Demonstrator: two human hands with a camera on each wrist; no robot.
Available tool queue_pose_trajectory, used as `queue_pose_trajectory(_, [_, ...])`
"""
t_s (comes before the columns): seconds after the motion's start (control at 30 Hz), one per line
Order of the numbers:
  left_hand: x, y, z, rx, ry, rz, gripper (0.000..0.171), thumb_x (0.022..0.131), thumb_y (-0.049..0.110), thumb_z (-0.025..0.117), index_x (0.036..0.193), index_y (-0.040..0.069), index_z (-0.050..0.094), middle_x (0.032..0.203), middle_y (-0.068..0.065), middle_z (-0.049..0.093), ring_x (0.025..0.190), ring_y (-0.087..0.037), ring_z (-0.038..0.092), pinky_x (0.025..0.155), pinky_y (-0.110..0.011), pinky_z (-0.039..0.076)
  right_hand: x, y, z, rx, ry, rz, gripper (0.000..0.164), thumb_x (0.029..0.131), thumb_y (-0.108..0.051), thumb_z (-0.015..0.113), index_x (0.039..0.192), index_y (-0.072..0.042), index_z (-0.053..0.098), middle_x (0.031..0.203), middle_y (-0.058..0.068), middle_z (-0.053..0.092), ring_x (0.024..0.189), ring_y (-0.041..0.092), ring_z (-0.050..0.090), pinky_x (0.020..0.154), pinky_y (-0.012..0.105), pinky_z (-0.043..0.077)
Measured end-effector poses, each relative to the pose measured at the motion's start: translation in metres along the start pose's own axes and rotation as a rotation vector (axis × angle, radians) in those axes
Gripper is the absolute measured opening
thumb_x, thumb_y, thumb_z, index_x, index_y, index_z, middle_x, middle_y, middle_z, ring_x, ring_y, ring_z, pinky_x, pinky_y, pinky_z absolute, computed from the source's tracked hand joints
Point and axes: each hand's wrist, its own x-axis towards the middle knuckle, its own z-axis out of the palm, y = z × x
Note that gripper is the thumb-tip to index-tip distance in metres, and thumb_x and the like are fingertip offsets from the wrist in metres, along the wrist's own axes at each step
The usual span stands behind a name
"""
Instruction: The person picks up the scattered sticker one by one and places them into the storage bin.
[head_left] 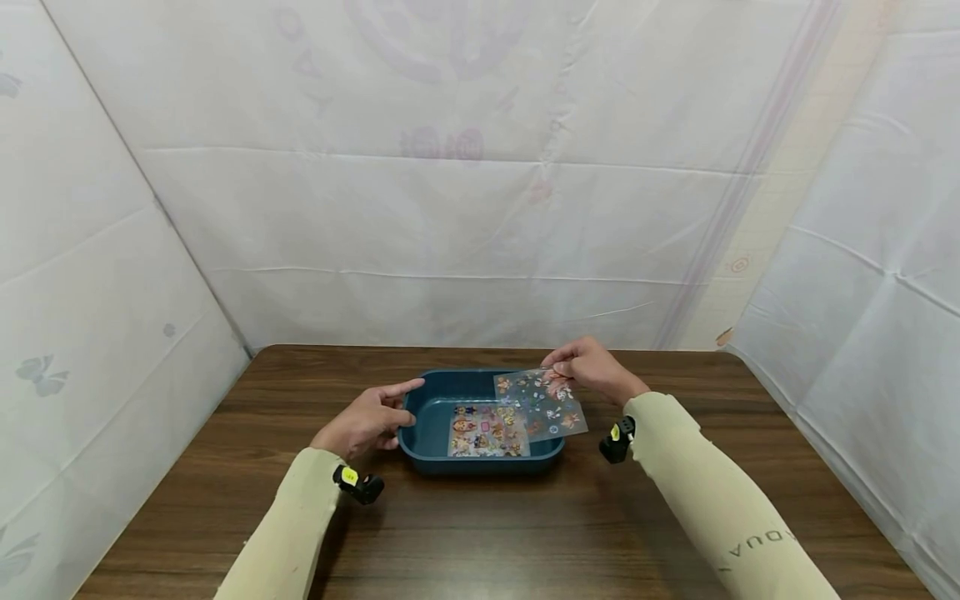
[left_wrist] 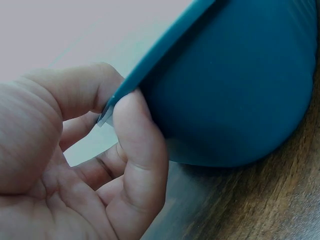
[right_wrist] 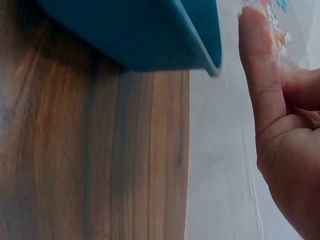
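Note:
A dark teal rectangular tub (head_left: 480,468) sits on the table. My left hand (head_left: 369,419) grips its left rim, and the left wrist view shows thumb and finger pinching the tub's edge (left_wrist: 165,42). Over the tub's right side, my right hand (head_left: 596,367) pinches the upper right corner of a clear sticker sheet (head_left: 543,408) with small colourful figures. That sheet is tilted and partly covers a second sticker sheet (head_left: 480,437) lying flat inside the tub. In the right wrist view only a strip of the held sheet (right_wrist: 285,40) shows beside the fingers.
The brown wooden table (head_left: 480,542) has rounded far corners. White printed sheeting (head_left: 465,225) hangs behind it and along both sides. Each wrist wears a small black camera (head_left: 617,442).

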Motion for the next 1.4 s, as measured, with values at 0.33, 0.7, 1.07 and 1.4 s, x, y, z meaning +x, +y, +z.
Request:
queue_pose_trajectory(0.33, [0.001,-0.001,-0.001,-0.003,-0.007,0.0,0.076,0.091,0.001,0.07,0.159,0.027,0.046,0.089,-0.003,0.036,0.056,-0.014,0.043,0.055,-0.026,0.047,0.008,-0.011,0.019,0.004,-0.001,0.019,0.036,0.107,-0.003,0.041,0.13,0.01,0.066,0.114,0.021,0.074,0.084,0.016,0.075,0.08,0.035,0.063])
queue_pose_trajectory(0.7, [0.001,0.0,0.001,0.007,-0.008,0.006,0.076,0.092,0.001,0.068,0.16,0.025,0.045,0.092,-0.004,0.038,0.057,-0.014,0.045,0.054,-0.026,0.048,0.017,-0.017,0.04,0.008,-0.028,0.033,0.037,0.105,0.0,0.04,0.13,0.01,0.066,0.118,0.022,0.071,0.082,0.015,0.074,0.08,0.034,0.063])
queue_pose_trajectory(1.07, [0.001,0.001,0.001,0.0,-0.012,0.002,0.075,0.092,0.0,0.068,0.159,0.024,0.046,0.092,-0.004,0.039,0.057,-0.013,0.046,0.055,-0.025,0.049,0.022,-0.017,0.056,0.029,-0.059,0.044,0.046,0.094,0.011,0.034,0.126,0.012,0.068,0.109,0.019,0.07,0.077,0.015,0.069,0.074,0.031,0.063])
queue_pose_trajectory(1.4, [0.001,0.0,0.001,-0.007,-0.033,0.01,0.076,0.092,0.0,0.067,0.16,0.024,0.044,0.087,-0.003,0.037,0.056,-0.014,0.042,0.055,-0.028,0.046,0.021,-0.014,0.066,0.08,-0.082,0.055,0.049,0.091,0.018,0.034,0.132,0.017,0.061,0.12,0.027,0.068,0.085,0.015,0.074,0.083,0.034,0.064])
